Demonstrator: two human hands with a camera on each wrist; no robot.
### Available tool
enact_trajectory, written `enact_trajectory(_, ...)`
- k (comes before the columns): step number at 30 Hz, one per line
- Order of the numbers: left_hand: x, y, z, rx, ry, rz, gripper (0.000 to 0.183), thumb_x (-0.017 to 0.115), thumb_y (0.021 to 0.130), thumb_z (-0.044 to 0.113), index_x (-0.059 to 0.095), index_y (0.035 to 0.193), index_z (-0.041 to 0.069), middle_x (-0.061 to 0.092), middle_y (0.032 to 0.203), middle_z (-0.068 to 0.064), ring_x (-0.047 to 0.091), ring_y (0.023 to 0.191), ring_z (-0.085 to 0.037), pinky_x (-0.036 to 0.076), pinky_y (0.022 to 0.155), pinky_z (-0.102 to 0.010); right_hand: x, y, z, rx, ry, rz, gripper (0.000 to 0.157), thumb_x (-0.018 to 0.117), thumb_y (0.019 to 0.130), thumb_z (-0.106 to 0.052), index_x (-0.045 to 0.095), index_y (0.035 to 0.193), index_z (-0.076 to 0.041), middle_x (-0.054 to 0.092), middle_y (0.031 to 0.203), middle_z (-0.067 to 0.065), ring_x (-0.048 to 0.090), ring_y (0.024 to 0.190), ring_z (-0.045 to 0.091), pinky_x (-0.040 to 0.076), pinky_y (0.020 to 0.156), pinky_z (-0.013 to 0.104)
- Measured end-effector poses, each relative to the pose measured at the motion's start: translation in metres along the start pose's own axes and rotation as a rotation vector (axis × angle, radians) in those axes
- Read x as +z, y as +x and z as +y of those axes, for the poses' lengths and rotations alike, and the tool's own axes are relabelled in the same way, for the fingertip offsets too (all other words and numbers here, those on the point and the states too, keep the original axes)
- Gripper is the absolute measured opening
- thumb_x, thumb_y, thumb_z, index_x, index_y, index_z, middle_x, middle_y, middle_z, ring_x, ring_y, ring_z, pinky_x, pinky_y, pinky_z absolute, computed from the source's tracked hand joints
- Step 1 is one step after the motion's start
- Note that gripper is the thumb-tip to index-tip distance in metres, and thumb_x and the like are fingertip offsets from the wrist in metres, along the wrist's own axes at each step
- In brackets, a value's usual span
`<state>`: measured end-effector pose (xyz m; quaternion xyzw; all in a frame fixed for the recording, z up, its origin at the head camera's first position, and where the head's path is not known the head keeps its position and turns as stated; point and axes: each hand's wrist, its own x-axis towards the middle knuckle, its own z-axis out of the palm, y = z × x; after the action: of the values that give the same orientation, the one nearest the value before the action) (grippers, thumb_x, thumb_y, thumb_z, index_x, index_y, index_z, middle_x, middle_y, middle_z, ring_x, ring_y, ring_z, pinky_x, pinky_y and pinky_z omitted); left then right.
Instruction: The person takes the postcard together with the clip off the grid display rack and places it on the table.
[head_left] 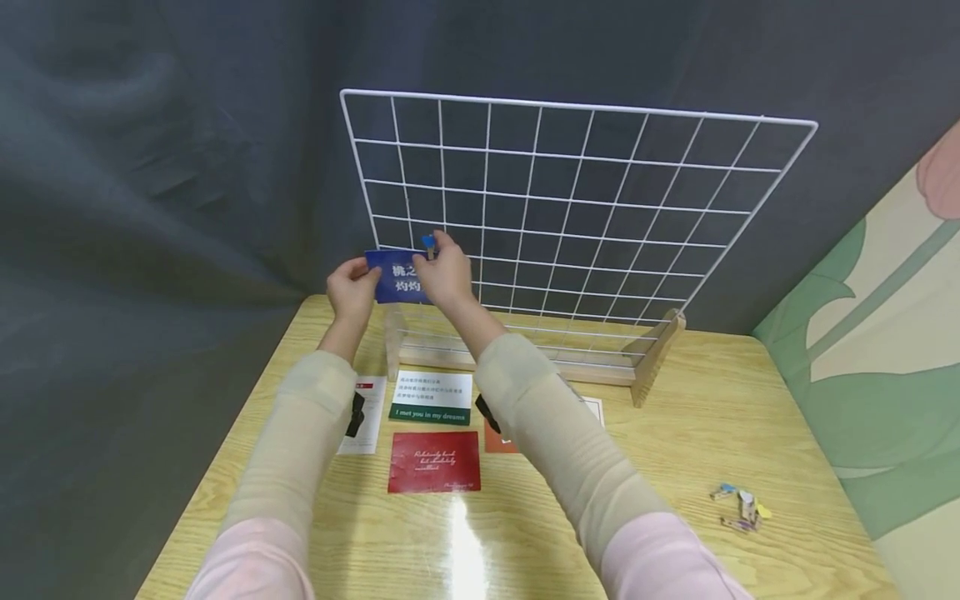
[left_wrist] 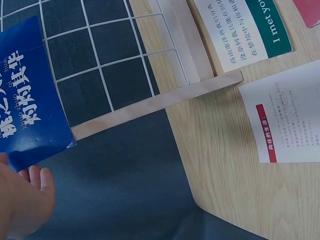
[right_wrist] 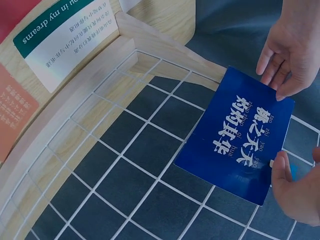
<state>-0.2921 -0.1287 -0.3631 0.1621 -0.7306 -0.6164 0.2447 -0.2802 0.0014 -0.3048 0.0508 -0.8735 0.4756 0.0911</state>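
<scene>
A blue card [head_left: 397, 279] with white Chinese characters is held up against the left part of a white wire grid [head_left: 577, 200]. My left hand [head_left: 352, 287] pinches the card's left edge between thumb and fingers. At the card's upper right, my right hand [head_left: 448, 271] grips a small clip with a blue top [head_left: 428, 242]. From the right wrist view, the clip's blue part [right_wrist: 293, 172] shows beside the right thumb, at the card's edge. Whether the clip bites the card and a wire is hidden by the fingers. The left wrist view shows the left hand [left_wrist: 25, 200] under the card [left_wrist: 35, 95].
Wooden feet [head_left: 656, 358] support the grid on a wooden table [head_left: 675, 450]. In front lie a white-and-green card [head_left: 431, 397], a red card [head_left: 435, 462], a white sheet [head_left: 371, 425] and an orange card [head_left: 497, 442], partly behind the right arm. Several small clips [head_left: 741, 508] lie at right.
</scene>
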Motion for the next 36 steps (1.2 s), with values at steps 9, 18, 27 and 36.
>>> enact_trajectory(9, -0.0044, 0.0006, -0.0032, -0.016, 0.048, 0.052, 0.020, 0.059, 0.078, 0.003, 0.062, 0.095, -0.006, 0.060, 0.092, -0.018, 0.054, 0.083, -0.023, 0.046, 0.076, -0.027, 0.0031, 0.0039, -0.0069, 0.023, -0.158, -0.042, 0.046, 0.053, 0.083, -0.018, 0.043, 0.126, -0.006, 0.059, 0.101, 0.008, 0.055, 0.093, 0.022, 0.044, 0.080, 0.030)
enact_trajectory(18, -0.0068, -0.0004, -0.0022, 0.003, 0.058, 0.083, 0.017, 0.060, 0.078, 0.003, 0.064, 0.092, -0.006, 0.060, 0.087, -0.018, 0.052, 0.075, -0.020, 0.045, 0.068, -0.026, 0.0049, 0.0052, -0.0064, 0.058, -0.096, -0.030, 0.040, 0.046, 0.084, -0.010, 0.046, 0.125, -0.008, 0.058, 0.109, 0.006, 0.057, 0.087, 0.018, 0.045, 0.077, 0.027)
enact_trajectory(27, -0.0059, -0.0017, -0.0028, 0.006, 0.044, 0.106, 0.017, 0.061, 0.078, 0.003, 0.064, 0.093, -0.005, 0.061, 0.089, -0.017, 0.054, 0.078, -0.021, 0.046, 0.072, -0.027, 0.0059, 0.0074, -0.0071, 0.085, -0.136, 0.035, 0.031, 0.051, 0.086, -0.017, 0.055, 0.116, -0.013, 0.061, 0.102, 0.001, 0.056, 0.091, 0.014, 0.045, 0.074, 0.026)
enact_trajectory(36, -0.0056, -0.0061, -0.0041, 0.004, 0.020, 0.098, 0.017, 0.060, 0.079, 0.003, 0.064, 0.094, -0.005, 0.061, 0.091, -0.017, 0.055, 0.081, -0.021, 0.046, 0.074, -0.026, 0.0056, 0.0065, -0.0086, 0.122, -0.167, 0.089, 0.020, 0.054, 0.084, -0.018, 0.063, 0.102, -0.016, 0.063, 0.092, -0.002, 0.058, 0.077, 0.013, 0.047, 0.062, 0.027)
